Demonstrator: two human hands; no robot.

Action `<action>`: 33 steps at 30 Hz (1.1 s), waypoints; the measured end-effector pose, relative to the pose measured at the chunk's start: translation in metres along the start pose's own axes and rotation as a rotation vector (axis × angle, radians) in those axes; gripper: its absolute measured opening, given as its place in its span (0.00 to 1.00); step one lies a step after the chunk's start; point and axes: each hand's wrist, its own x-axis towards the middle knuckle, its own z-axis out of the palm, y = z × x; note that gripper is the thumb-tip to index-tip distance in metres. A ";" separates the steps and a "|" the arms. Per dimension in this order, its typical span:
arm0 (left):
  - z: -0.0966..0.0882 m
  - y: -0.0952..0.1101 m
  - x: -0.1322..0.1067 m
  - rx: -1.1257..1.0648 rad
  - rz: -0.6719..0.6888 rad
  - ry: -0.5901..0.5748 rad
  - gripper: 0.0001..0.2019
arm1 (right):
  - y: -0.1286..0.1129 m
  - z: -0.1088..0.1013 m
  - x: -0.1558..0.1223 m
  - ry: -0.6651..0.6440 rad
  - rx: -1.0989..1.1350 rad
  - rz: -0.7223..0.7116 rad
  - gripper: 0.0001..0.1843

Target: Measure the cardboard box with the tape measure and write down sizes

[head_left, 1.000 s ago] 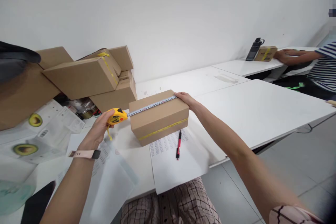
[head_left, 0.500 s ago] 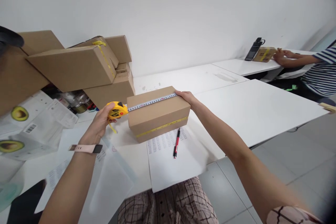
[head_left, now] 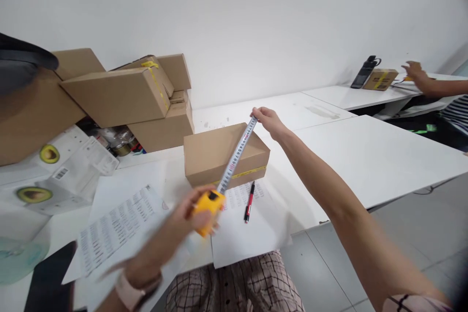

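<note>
A yellow tape measure (head_left: 209, 212) is gripped in my left hand (head_left: 186, 214), which is blurred and low in front of the box. Its silver blade slants up and away to my right hand (head_left: 268, 121), whose fingers pinch the far end. Under the blade lies a closed brown cardboard box (head_left: 215, 148) with a yellow strip along its near side. The blade crosses over the box at an angle, and my right hand is above its far right corner. Just in front of the box, a red and black pen (head_left: 249, 202) rests on a printed sheet (head_left: 252, 243).
Several cardboard boxes (head_left: 117, 97) are stacked at the left against the wall. White packages with avocado pictures (head_left: 69, 170) and more printed sheets (head_left: 117, 229) lie nearer. A co-worker's hand (head_left: 417, 75) is at the far right, by a small box (head_left: 380, 79) and a black bottle (head_left: 363, 72).
The blade lay lengthwise along the box top; now it slants across. My left hand swung right and nearer with the tape measure. My right hand lifted its end off the box.
</note>
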 end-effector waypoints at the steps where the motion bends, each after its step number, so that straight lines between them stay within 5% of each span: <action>1: 0.022 -0.014 -0.005 -0.122 -0.051 -0.084 0.33 | -0.005 0.007 0.005 -0.086 -0.043 -0.016 0.23; 4: 0.079 -0.043 -0.004 -0.343 -0.076 -0.205 0.31 | -0.020 0.035 0.011 -0.317 -0.167 0.027 0.20; 7: 0.107 -0.042 0.011 -0.468 -0.003 -0.198 0.30 | -0.031 0.053 0.001 -0.377 -0.117 0.125 0.19; 15: 0.109 -0.019 0.018 -0.490 -0.006 -0.100 0.30 | -0.039 0.036 -0.064 -0.353 0.138 0.207 0.24; 21: 0.121 -0.026 0.016 -0.517 -0.027 -0.076 0.30 | -0.040 0.038 -0.061 -0.371 0.120 0.217 0.19; 28: 0.092 -0.023 0.004 -0.374 0.046 -0.069 0.29 | -0.036 0.034 -0.010 -0.304 0.068 0.123 0.30; 30: 0.070 -0.027 -0.007 -0.249 0.139 0.042 0.33 | -0.027 0.019 0.007 -0.187 0.031 0.066 0.35; 33: 0.033 -0.036 -0.014 -0.042 0.253 0.369 0.36 | -0.001 -0.012 0.002 0.002 -0.069 0.033 0.41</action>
